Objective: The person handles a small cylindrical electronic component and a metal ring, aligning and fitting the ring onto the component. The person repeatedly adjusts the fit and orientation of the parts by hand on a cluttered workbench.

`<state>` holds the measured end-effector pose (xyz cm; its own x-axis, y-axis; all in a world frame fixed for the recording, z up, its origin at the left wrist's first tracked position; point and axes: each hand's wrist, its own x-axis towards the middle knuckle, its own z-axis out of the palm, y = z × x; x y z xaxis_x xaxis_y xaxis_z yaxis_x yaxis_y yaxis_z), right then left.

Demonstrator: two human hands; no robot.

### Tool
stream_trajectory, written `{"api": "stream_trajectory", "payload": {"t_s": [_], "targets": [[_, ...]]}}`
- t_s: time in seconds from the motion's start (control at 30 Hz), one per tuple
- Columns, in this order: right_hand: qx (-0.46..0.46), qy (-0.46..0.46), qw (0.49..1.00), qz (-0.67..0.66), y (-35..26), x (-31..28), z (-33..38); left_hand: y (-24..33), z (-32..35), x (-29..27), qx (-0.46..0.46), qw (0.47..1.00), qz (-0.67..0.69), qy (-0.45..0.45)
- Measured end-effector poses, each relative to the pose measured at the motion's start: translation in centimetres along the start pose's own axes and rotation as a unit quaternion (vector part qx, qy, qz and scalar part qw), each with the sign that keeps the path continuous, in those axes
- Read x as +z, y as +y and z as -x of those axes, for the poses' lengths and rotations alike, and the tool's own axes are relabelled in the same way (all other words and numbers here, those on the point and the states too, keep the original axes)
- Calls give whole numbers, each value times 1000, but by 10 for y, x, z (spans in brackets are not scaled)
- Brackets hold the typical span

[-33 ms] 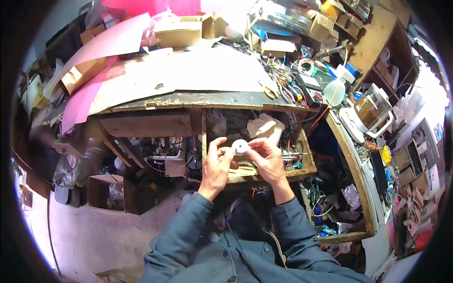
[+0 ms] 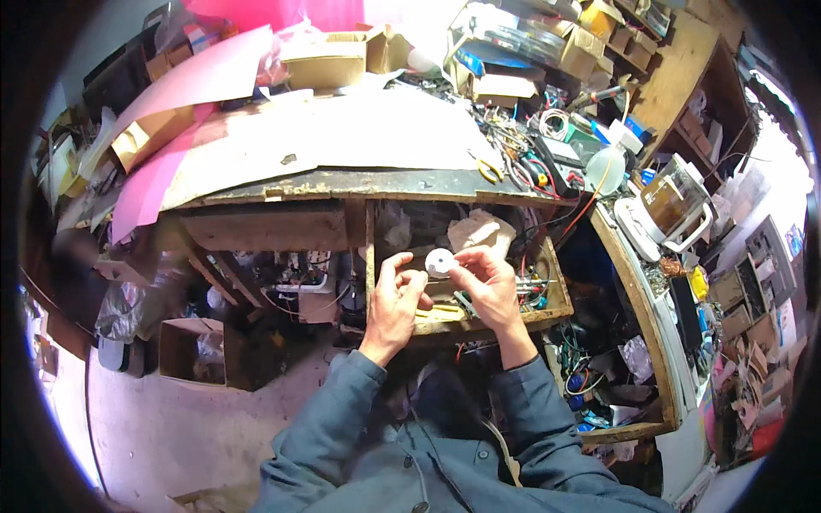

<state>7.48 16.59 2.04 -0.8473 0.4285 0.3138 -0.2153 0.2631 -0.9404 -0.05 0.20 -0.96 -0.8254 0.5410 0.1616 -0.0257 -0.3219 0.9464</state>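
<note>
A small white round disc [image 2: 440, 262] with a dark hole near its middle is pinched between the thumb and fingers of my right hand [image 2: 492, 295]. Its face is turned up toward me, above the open drawer. Close to the disc's left side, my left hand [image 2: 396, 309] has its fingers curled and its thumb drawn in. Whether those fingers hold something small is hidden. Below both hands, yellow-handled pliers [image 2: 440, 313] lie near the drawer's front edge.
The wooden drawer [image 2: 560, 301] also holds a cream cloth bundle [image 2: 481, 229] and several tools. Behind it runs the workbench [image 2: 342, 128], with yellow-handled pliers and tangled wires at its right. A lower drawer [image 2: 667, 376] of cables stands out at right. A cardboard box [image 2: 192, 352] sits on the floor.
The white disc has tilted so its flat face shows more and has shifted slightly right. My left thumb and fingers have come away from its edge; my right hand still holds it.
</note>
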Motion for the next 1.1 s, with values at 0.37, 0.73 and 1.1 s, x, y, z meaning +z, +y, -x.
{"api": "stream_trajectory", "payload": {"t_s": [0.37,0.73,1.1], "targets": [[-121,89,936,317,-19,-52,-156,0,3,-1,6,993,-78,-84],[-85,90,843,524,-17,-33,-232,1,4,1,21,993,-94,-64],[-93,1,925,368,-56,-76,-164,4,3,0,14,998,-48,-40]]}}
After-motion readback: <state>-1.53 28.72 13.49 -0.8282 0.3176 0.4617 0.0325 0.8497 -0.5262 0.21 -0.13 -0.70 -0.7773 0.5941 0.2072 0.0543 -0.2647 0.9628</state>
